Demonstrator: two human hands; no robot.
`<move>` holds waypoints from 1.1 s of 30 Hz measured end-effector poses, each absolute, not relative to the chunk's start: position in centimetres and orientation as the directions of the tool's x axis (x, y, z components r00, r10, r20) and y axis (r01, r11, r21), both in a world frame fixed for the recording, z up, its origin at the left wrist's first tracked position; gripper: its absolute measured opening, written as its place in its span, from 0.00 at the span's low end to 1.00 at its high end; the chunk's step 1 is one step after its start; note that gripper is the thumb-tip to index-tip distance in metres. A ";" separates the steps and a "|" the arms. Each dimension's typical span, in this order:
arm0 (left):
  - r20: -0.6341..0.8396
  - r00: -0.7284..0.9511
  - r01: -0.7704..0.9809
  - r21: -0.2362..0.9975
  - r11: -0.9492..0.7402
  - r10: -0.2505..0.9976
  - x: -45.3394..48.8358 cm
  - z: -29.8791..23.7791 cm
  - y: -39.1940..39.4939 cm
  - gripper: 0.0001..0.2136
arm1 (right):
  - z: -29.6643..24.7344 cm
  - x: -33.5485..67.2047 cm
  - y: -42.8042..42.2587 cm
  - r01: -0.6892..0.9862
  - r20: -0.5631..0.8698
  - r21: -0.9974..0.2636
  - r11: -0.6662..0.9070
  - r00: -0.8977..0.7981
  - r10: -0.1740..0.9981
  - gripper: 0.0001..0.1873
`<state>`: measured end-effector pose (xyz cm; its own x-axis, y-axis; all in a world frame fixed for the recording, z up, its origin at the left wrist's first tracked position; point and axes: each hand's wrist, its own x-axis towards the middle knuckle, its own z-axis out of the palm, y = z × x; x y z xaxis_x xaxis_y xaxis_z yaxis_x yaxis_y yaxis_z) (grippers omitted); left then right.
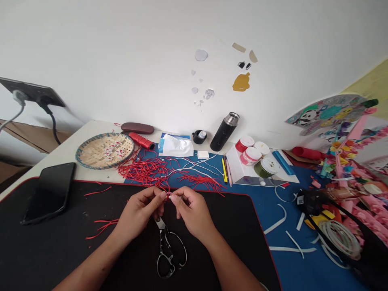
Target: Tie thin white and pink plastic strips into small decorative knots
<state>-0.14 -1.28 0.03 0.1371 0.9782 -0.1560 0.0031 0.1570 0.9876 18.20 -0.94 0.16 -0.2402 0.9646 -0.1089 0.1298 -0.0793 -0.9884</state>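
Two hands are working close together above a black desk mat point(91, 210): the left hand point(138, 212) and the right hand point(190, 210) are pinching strands of red cord point(167, 190) between their fingertips, while steel scissors point(166, 252) are lying just below them on the mat.

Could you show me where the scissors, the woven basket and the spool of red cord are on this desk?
Scissors point(165, 242): head view, on the metal near the pivot.
Woven basket point(104, 167): head view, on the front of its blue-green rim.
Spool of red cord point(141, 141): head view, on the wound cord.
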 end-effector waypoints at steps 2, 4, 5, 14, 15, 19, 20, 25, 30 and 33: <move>-0.152 0.144 -0.005 0.988 0.155 0.978 -0.2 0.1 -1.3 0.21 | 0.3 18.2 -0.9 0.097 -0.121 -0.990 -0.098 -0.262 0.957 0.12; -0.152 0.143 -0.009 0.988 0.155 0.978 -0.1 0.1 -1.4 0.21 | 0.4 18.2 -0.9 0.073 -0.135 -0.990 -0.119 -0.278 0.951 0.11; -0.153 0.139 -0.005 0.988 0.156 0.978 -0.1 0.1 -1.4 0.21 | 0.3 18.2 -0.9 0.069 -0.141 -0.990 -0.127 -0.284 0.948 0.11; -0.134 0.108 -0.011 0.991 0.136 0.985 -0.3 0.0 -1.2 0.23 | 0.1 18.0 -1.0 0.104 -0.154 -0.986 -0.127 -0.319 0.935 0.13; -0.138 0.135 -0.054 0.988 0.146 0.981 -0.4 -0.2 -1.2 0.23 | 0.2 18.1 -1.0 0.090 -0.156 -0.987 -0.134 -0.318 0.935 0.14; -0.163 0.210 -0.191 0.960 0.204 0.964 -0.5 -0.6 -0.9 0.20 | 0.2 18.1 -0.8 0.021 -0.170 -0.985 -0.172 -0.305 0.937 0.17; -0.173 0.214 -0.195 0.957 0.216 0.961 -0.4 -0.7 -0.9 0.19 | 0.2 18.1 -0.8 0.007 -0.172 -0.984 -0.178 -0.304 0.937 0.17; -0.197 0.209 -0.154 0.960 0.232 0.958 -0.1 -0.5 -1.0 0.15 | 0.0 18.0 -0.9 -0.013 -0.174 -0.982 -0.187 -0.312 0.934 0.18; -0.202 0.149 -0.117 0.968 0.221 0.968 -0.2 -0.6 -1.1 0.13 | 0.2 17.8 -1.0 -0.010 -0.180 -0.981 -0.193 -0.321 0.930 0.17; -0.198 0.144 -0.101 0.972 0.213 0.970 -0.3 -0.8 -1.1 0.13 | 0.3 17.8 -1.0 -0.009 -0.178 -0.981 -0.191 -0.330 0.927 0.16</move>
